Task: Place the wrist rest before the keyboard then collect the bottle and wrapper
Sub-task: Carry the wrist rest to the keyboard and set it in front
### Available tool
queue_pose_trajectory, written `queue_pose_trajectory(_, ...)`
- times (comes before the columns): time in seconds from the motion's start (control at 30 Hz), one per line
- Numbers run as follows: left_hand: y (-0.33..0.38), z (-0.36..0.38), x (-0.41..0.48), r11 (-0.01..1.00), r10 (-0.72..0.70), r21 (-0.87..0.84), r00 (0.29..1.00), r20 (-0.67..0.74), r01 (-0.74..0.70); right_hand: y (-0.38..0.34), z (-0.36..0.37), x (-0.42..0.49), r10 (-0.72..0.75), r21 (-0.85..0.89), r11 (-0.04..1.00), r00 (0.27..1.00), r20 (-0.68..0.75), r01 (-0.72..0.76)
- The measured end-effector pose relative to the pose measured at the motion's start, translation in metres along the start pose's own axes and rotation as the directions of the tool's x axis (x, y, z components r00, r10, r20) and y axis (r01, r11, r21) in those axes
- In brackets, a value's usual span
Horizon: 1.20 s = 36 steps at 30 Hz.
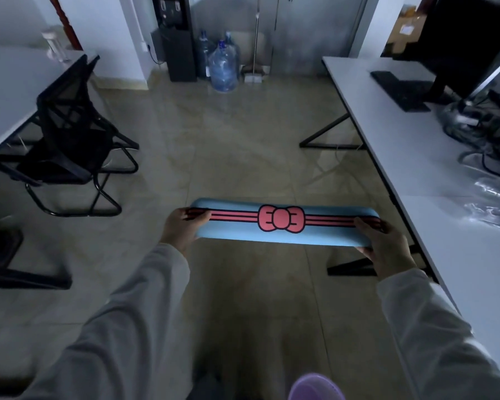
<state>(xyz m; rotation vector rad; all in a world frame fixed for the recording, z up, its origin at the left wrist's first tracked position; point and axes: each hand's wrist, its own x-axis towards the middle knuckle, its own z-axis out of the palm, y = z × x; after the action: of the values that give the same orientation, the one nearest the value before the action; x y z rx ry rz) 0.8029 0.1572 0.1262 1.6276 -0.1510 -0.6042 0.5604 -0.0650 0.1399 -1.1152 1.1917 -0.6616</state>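
Observation:
A long light-blue wrist rest with red stripes and a red bow hangs level over the floor, in front of me. My left hand grips its left end and my right hand grips its right end. A black keyboard lies far back on the white desk to my right, before a dark monitor. A crumpled clear plastic wrapper lies on the same desk near its right edge. I cannot make out a bottle on that desk.
A black mesh chair stands at a second white desk on the left. Large water jugs and a dark dispenser stand by the far wall. Tangled cables lie beside the monitor. Tiled floor runs between the desks.

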Motion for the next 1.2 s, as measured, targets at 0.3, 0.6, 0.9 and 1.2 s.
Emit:
queue_pose_trajectory(0.3, 0.042, 0.026, 0.127, 0.999, 0.021, 0.026, 0.996, 0.085, -0.023, -0.036, 0.068, 0.094, -0.019, 0.043, 0.999, 0.998, -0.052, 0.021)
queue_pose_trajectory(0.6, 0.102, 0.057, 0.288, 1.000, -0.016, -0.017, 0.983, 0.184, 0.020, -0.090, 0.149, 0.192, -0.031, 0.054, 0.998, 0.984, -0.176, 0.041)
queue_pose_trajectory(0.9, 0.126, 0.112, 0.400, 0.998, -0.052, 0.048, 0.964, 0.259, 0.041, -0.111, 0.184, 0.278, 0.007, 0.046, 0.999, 0.959, -0.284, 0.006)
queue_pose_trajectory(1.2, 0.153, 0.208, 0.504, 0.997, -0.024, 0.076, 0.957, 0.289, 0.002, -0.151, 0.191, 0.391, 0.005, 0.125, 0.992, 0.947, -0.322, 0.037)
